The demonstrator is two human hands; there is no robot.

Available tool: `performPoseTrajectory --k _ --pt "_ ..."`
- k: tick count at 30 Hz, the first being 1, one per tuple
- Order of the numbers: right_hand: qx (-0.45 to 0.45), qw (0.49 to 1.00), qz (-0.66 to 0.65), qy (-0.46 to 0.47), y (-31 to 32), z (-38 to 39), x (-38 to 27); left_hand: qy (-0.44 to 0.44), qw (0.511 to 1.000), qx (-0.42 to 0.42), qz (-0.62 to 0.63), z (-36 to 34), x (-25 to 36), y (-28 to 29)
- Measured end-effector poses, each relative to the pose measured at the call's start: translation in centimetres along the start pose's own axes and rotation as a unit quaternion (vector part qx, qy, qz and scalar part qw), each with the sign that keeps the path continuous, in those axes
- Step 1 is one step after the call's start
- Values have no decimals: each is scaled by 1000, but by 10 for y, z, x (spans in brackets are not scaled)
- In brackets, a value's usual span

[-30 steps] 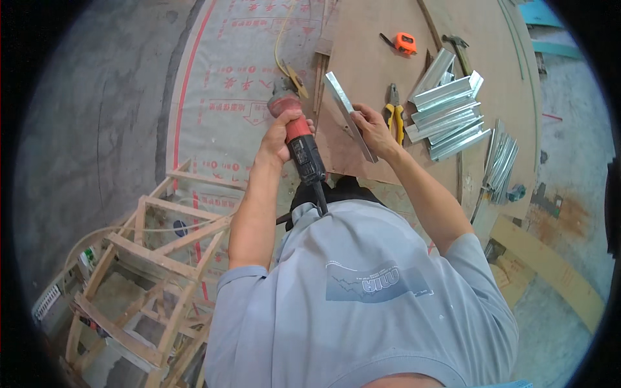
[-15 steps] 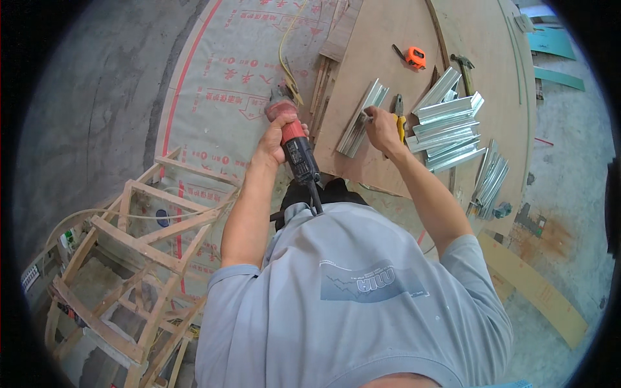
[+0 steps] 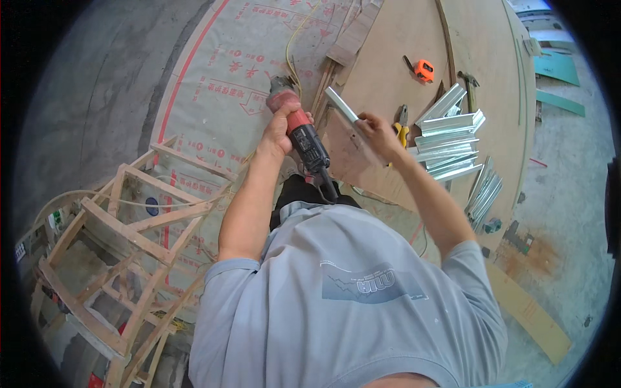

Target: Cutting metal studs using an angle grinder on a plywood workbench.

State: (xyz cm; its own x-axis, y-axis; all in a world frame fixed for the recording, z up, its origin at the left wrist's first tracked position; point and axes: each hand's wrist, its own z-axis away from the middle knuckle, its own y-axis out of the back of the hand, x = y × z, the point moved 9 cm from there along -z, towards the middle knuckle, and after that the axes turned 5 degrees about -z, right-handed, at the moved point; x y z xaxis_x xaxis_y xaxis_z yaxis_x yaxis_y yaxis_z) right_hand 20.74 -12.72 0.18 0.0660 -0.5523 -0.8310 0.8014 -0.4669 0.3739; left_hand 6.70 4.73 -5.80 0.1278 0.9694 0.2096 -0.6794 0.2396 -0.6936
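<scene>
A red and black angle grinder (image 3: 309,147) is gripped round its body by my left hand (image 3: 278,132), its head tilted away from me over the covered floor. My right hand (image 3: 381,137) is closed on a short galvanized metal channel (image 3: 341,103), which is lifted at a slant and slightly blurred. Close beside that hand lie pliers with yellow handles (image 3: 402,127) on the plywood. Farther right is a pile of cut metal channels (image 3: 447,137), and a smaller bundle of thin metal pieces (image 3: 484,194) lies nearer to me.
The plywood sheet (image 3: 381,48) also carries an orange tape measure (image 3: 424,70) and a hammer (image 3: 470,84). A wooden frame (image 3: 139,236) stands at my left. A yellow cable (image 3: 291,48) runs across the printed floor covering (image 3: 213,77).
My right hand has picked up the metal channel from the plywood and turned it, its far end now pointing left. My left hand still holds the grinder, its rear end swung slightly right.
</scene>
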Motion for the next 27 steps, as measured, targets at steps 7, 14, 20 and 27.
performPoseTrajectory --k 7,14,20,27 --pt "60 997 -39 -3 -29 -6 9 40 999 5 -5 -26 -27 -2" --pt "38 998 -54 -4 -32 -8 12 53 998 5 -45 -13 -28 -9" --pt "41 997 -59 5 -32 -10 17 18 997 -13 -73 15 -15 -39" --pt "72 995 -67 22 -31 -8 13 -14 998 -31 -59 16 -11 -52"
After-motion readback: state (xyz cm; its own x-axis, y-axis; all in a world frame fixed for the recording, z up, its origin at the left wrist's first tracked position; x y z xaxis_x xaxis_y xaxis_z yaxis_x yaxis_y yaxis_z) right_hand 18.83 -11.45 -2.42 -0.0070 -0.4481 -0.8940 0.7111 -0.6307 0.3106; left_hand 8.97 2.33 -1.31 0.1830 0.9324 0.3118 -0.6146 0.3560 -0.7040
